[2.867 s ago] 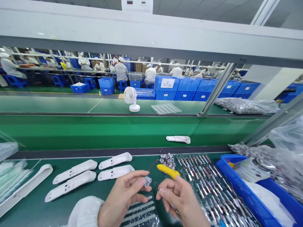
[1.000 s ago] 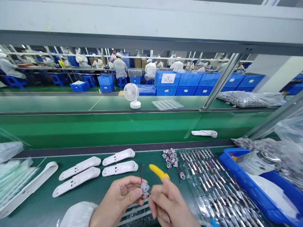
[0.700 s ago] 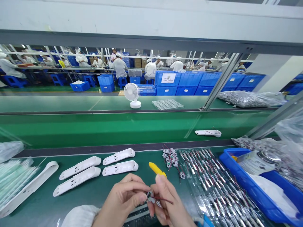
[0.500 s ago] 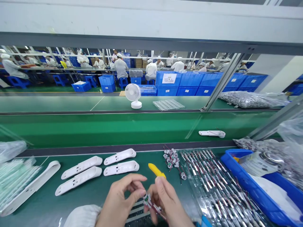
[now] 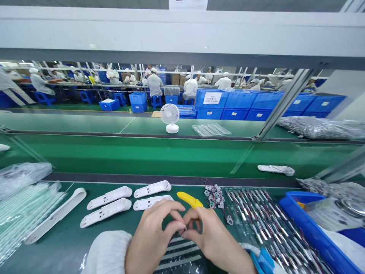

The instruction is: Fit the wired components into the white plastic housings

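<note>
My left hand (image 5: 159, 232) and my right hand (image 5: 209, 234) meet at the fingertips, both closed in a pinch. Between them they hold a small white part with thin wires, now almost wholly hidden by the fingers. A yellow finger cot (image 5: 189, 199) points up and left from my right hand, apparently worn on a finger. Below the hands lies a dark, shiny, striped plastic surface (image 5: 181, 255). Just beyond my left hand are white elongated plastic shells (image 5: 152, 188). A pile of similar small wired parts (image 5: 214, 196) sits beyond my right hand.
A clear tray (image 5: 232, 207) carries rows of slim wired metal pieces on the right, beside a blue bin (image 5: 302, 224). Pale green strips (image 5: 25, 207) and another white shell (image 5: 57, 215) lie left. A white fan (image 5: 170, 118) stands on the far ledge. Co-workers sit beyond.
My hands have drawn closer together, and the wired part that showed between them is now covered by fingers. The camera view has shifted left, so the scene sits further right.
</note>
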The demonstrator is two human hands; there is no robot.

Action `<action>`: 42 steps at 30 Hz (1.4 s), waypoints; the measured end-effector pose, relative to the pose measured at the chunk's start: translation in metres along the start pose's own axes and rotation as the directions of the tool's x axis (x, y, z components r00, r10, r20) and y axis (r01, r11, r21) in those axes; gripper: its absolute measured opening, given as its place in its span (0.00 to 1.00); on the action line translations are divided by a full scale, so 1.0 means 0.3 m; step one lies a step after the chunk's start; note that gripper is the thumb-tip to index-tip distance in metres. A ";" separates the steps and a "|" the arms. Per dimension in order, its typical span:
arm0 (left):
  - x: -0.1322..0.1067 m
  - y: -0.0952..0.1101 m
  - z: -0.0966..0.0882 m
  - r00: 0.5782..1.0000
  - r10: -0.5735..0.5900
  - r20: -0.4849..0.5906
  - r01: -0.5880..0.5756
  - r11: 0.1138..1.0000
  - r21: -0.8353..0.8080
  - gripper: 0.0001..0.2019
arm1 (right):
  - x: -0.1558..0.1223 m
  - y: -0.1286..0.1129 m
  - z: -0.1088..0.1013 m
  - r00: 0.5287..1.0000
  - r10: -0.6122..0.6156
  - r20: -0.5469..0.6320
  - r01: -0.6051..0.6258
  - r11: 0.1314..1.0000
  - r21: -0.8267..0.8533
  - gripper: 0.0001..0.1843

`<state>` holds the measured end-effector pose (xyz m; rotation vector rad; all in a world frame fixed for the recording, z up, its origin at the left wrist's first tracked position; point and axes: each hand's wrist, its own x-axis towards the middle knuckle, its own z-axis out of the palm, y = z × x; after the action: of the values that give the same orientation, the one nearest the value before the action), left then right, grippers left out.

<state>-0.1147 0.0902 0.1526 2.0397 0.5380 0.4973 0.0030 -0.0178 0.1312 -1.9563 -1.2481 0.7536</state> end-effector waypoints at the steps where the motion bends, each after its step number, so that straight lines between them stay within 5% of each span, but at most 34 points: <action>1: 0.004 0.007 -0.002 1.000 -0.009 -0.002 0.009 1.000 -0.009 0.09 | 0.002 -0.001 0.001 1.000 -0.016 0.011 0.016 1.000 -0.012 0.01; 7: 0.027 -0.003 -0.012 0.998 -0.061 0.025 0.061 0.998 0.012 0.06 | 0.033 0.012 -0.001 0.991 -0.133 -0.012 0.131 0.986 -0.104 0.06; 9: 0.033 -0.048 -0.025 1.000 -0.004 0.017 0.000 0.982 0.188 0.08 | 0.056 0.042 0.001 0.981 -0.166 -0.095 0.149 0.975 -0.163 0.08; 13: 0.041 -0.191 -0.071 0.993 0.116 0.008 -0.093 0.750 0.655 0.12 | 0.103 0.118 0.008 0.968 -0.117 -0.220 0.106 0.992 -0.063 0.08; 20: 0.032 -0.357 -0.070 0.973 0.218 0.074 -0.176 0.499 0.848 0.12 | 0.158 0.137 0.037 0.950 -0.120 -0.287 0.127 0.992 0.005 0.08; 28: -0.028 -0.385 0.002 0.823 0.538 0.182 -0.409 0.337 0.848 0.14 | 0.208 0.142 0.129 0.946 -0.216 -0.241 0.202 0.976 -0.082 0.07; 33: -0.053 -0.334 0.012 0.743 0.618 0.257 -0.483 0.229 0.845 0.17 | 0.158 0.146 0.103 0.955 -0.221 -0.197 0.201 0.972 -0.119 0.07; 42: -0.058 -0.284 0.028 0.693 0.667 0.274 -0.481 0.145 0.865 0.19 | 0.092 0.168 0.063 0.961 -0.129 -0.245 0.133 0.991 -0.002 0.06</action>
<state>-0.1393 0.1143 0.0723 3.3622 -0.0144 1.0291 0.0252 -0.0029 0.0768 -1.8687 -1.2031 0.4380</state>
